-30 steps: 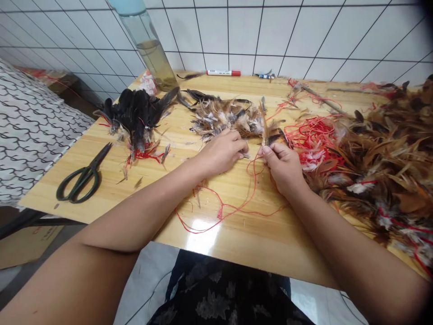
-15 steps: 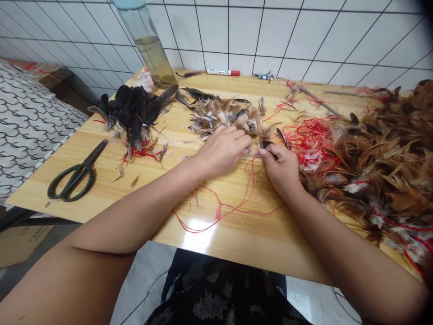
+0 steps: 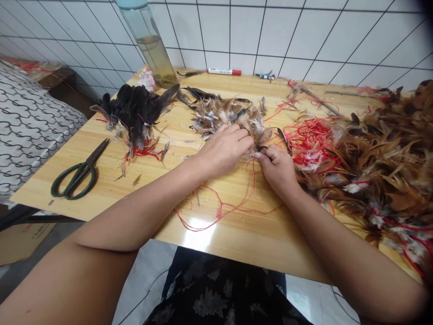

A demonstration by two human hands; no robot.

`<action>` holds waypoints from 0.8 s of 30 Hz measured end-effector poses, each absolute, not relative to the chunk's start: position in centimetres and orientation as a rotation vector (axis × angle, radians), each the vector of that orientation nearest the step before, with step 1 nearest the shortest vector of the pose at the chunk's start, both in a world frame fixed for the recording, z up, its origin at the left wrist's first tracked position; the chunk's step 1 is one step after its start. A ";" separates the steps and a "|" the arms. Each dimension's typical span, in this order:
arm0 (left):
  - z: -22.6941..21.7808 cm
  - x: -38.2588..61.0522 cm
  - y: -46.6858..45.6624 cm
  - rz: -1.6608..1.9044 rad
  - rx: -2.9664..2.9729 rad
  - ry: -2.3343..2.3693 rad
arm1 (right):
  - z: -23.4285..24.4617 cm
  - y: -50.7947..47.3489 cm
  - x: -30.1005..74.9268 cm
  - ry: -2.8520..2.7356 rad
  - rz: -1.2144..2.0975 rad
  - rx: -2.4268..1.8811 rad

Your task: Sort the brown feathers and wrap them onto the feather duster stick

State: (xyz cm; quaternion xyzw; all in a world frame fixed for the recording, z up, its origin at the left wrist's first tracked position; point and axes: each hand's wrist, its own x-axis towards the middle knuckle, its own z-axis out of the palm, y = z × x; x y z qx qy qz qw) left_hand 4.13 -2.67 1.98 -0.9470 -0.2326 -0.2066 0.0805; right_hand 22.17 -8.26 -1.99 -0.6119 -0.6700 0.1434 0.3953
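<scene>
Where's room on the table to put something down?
Bare wood shows between the scissors and left forearm, and a wider patch at the front, between the red thread and right forearm. It's crowded around the left hand and right hand, and on the right: brown feathers, tangled red string.

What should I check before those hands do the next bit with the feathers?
1. Right hand closed at a dark feather: ok, thumb and fingers pinch together.
2. Left hand gripping something: cannot tell, its fingertips are hidden.
3. Red string lying straight: not ok, it loops and crosses on the table.
4. Scissors away from both hands: ok.
5. Bottle away from both hands: ok.
</scene>
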 end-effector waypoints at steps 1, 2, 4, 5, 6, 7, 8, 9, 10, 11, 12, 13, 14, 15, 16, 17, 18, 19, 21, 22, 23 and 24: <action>2.0 4.1 -2.7 -0.613 -2.836 -0.701 | -2.0 -8.2 22.1 -1.703 0.379 -1.554; 2.0 4.2 -2.7 -0.608 -2.841 -0.706 | -2.1 -8.2 22.1 -1.709 0.396 -1.556; 2.0 4.3 -2.7 -0.595 -2.849 -0.708 | -2.2 -8.1 21.9 -1.730 0.429 -1.555; 1.9 4.3 -2.7 -0.590 -2.854 -0.702 | -2.3 -8.1 21.8 -1.739 0.440 -1.556; 1.8 4.4 -2.7 -0.586 -2.860 -0.694 | -2.3 -8.1 21.7 -1.743 0.448 -1.560; 1.8 4.5 -2.7 -0.588 -2.868 -0.687 | -2.3 -8.0 21.6 -1.743 0.453 -1.564; 1.8 4.5 -2.6 -0.605 -2.876 -0.687 | -2.3 -8.0 21.6 -1.737 0.456 -1.568; 1.9 4.4 -2.6 -0.640 -2.880 -0.694 | -2.2 -8.0 21.5 -1.723 0.459 -1.572; 2.1 4.3 -2.4 -0.690 -2.878 -0.716 | -2.1 -8.0 21.5 -1.699 0.465 -1.576; 2.4 4.0 -2.2 -0.752 -2.865 -0.753 | -1.9 -8.0 21.6 -1.670 0.479 -1.581; 2.8 3.6 -1.9 -0.820 -2.839 -0.807 | -1.8 -8.0 21.6 -1.638 0.499 -1.583; 3.3 3.1 -1.6 -0.889 -2.802 -0.873 | -1.7 -8.0 21.7 -1.601 0.523 -1.584; 3.9 2.5 -1.2 -0.950 -2.761 -0.942 | -1.6 -8.0 21.8 -1.562 0.548 -1.586; 4.5 1.9 -0.8 -0.999 -2.724 -1.006 | -1.5 -8.0 21.8 -1.526 0.572 -1.588; 5.0 1.2 -0.4 -1.034 -2.699 -1.058 | -1.5 -8.0 21.9 -1.494 0.592 -1.590; 5.5 0.6 -0.1 -1.052 -2.691 -1.096 | -1.5 -8.0 21.9 -1.470 0.605 -1.594; 5.8 0.0 0.1 -1.049 -2.705 -1.119 | -1.5 -8.0 21.9 -1.453 0.610 -1.601; 6.0 -0.6 0.2 -1.018 -2.742 -1.125 | -1.6 -8.0 21.9 -1.444 0.612 -1.608; 5.9 -1.4 0.2 -0.874 -2.873 -1.095 | -1.6 -8.0 21.9 -1.443 0.602 -1.621; 5.5 -1.7 0.1 -0.773 -2.952 -1.058 | -1.6 -7.9 21.8 -1.448 0.589 -1.626; 5.0 -2.0 0.0 -0.667 -3.031 -1.010 | -1.6 -7.9 21.8 -1.456 0.573 -1.629; 4.4 -2.2 -0.1 -0.572 -3.100 -0.960 | -1.5 -7.9 21.7 -1.468 0.555 -1.632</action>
